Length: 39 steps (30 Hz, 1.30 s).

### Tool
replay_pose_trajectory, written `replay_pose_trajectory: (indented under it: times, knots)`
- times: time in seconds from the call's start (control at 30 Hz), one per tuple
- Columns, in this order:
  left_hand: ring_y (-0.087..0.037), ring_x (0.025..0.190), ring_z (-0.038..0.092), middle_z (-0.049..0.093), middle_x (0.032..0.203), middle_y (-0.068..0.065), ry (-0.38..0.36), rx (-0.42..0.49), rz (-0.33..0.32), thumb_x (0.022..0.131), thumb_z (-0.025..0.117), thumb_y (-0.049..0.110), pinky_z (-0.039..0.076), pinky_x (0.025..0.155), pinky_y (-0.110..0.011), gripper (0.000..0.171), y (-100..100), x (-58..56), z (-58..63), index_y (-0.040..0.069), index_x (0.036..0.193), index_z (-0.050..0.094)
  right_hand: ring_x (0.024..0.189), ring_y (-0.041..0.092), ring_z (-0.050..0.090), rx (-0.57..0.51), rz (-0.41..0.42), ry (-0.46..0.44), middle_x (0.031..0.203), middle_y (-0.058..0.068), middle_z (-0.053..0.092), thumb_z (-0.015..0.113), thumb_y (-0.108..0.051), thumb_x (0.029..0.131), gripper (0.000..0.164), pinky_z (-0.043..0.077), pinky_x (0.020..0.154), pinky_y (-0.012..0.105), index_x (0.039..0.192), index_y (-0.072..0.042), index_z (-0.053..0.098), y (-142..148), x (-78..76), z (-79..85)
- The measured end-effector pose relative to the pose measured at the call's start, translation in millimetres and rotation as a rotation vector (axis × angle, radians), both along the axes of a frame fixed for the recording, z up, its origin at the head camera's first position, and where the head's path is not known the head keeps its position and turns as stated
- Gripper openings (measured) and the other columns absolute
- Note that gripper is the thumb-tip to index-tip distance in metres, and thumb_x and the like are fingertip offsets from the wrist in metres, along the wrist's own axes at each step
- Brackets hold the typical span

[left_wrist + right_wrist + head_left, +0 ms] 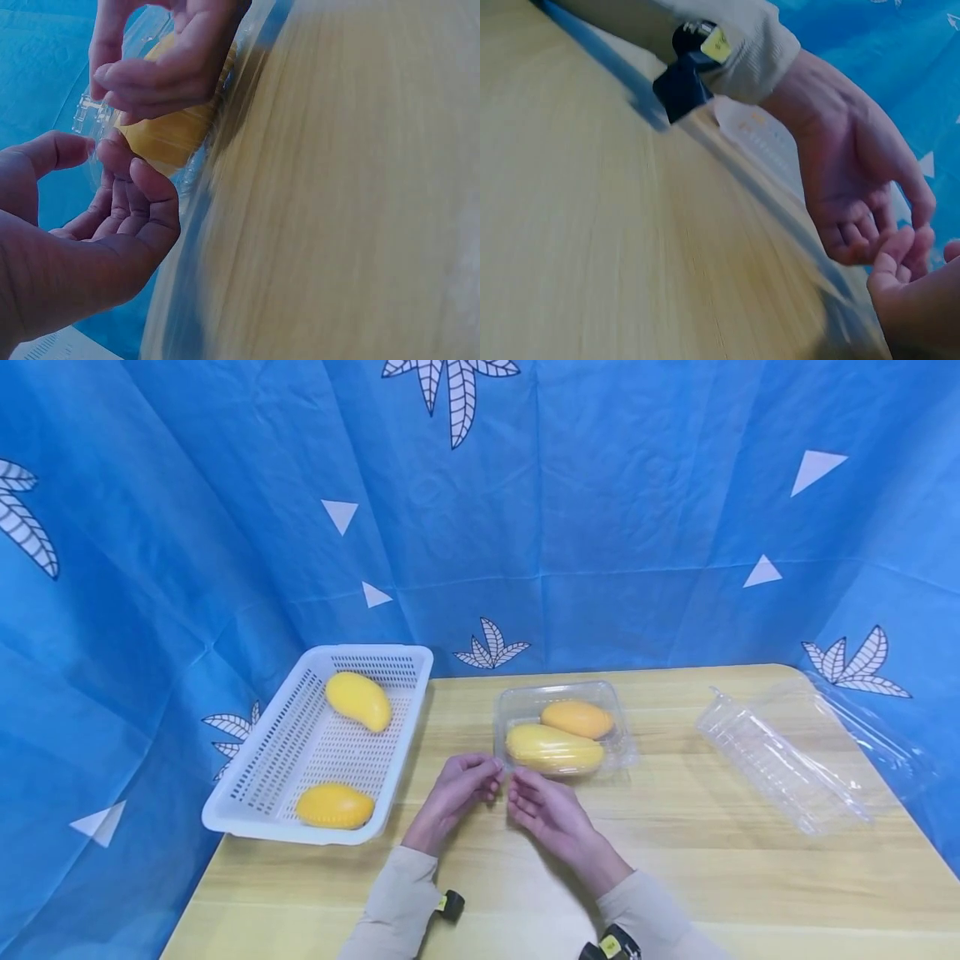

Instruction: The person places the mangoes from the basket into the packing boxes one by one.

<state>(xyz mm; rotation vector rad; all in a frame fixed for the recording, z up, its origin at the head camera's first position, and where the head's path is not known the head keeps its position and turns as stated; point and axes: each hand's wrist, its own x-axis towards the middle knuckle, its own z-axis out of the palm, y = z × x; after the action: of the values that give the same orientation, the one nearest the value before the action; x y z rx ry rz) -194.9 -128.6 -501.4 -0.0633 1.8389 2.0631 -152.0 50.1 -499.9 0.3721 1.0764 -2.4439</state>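
A clear plastic clamshell box (621,750) stands on the table and holds a yellow mango (553,748) in front of an orange one (577,719). At the box's near left corner, my left hand (461,789) pinches the plastic edge between thumb and fingers. My right hand (553,817) is right beside it, its bent fingertips and thumb at the same corner edge. In the left wrist view, the left hand (112,217) and right hand (169,64) nearly meet over the box. The right wrist view hides the box behind the hands.
A white perforated basket (408,752) stands at the left with a yellow mango (358,700) at its back and another mango (335,805) at its front. An empty clear plastic box (787,760) lies open at the right. A blue patterned curtain (600,568) hangs behind the table.
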Motion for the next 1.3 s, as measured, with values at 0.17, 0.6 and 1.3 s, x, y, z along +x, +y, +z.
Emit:
replay_pose_trajectory:
  times: [0.17,0.6,1.3]
  knots:
    - [-0.014,0.071,0.059,0.067,0.082,-0.006,-0.008,-0.006,0.022,0.095,0.067,0.007,0.052,0.064,-0.023,0.014,1.8,0.5,0.0,-0.006,0.101,0.068,0.084,0.014,0.062,-0.018,-0.077,-0.037,0.093,0.004,0.068,0.065,-0.013,0.099,0.010,0.055,0.087,0.027,0.101,-0.004,0.069,-12.5,-1.1,1.0]
    - [-0.012,0.063,0.055,0.065,0.074,-0.003,-0.052,0.094,0.086,0.090,0.068,0.002,0.046,0.058,-0.023,0.005,8.4,0.6,-3.8,-0.003,0.092,0.067,0.067,0.008,0.056,0.049,-0.190,-0.059,0.073,-0.003,0.063,0.071,-0.010,0.093,0.011,0.051,0.067,0.021,0.082,-0.009,0.070,-27.1,0.0,4.5]
    - [-0.009,0.058,0.049,0.057,0.067,0.000,-0.070,0.121,0.183,0.087,0.066,-0.003,0.045,0.055,-0.021,0.018,12.6,0.5,-5.6,0.008,0.074,0.063,0.067,0.008,0.053,0.007,-0.112,-0.076,0.078,-0.002,0.062,0.071,-0.012,0.094,0.006,0.047,0.064,0.019,0.090,-0.008,0.069,-24.8,-4.8,-1.5]
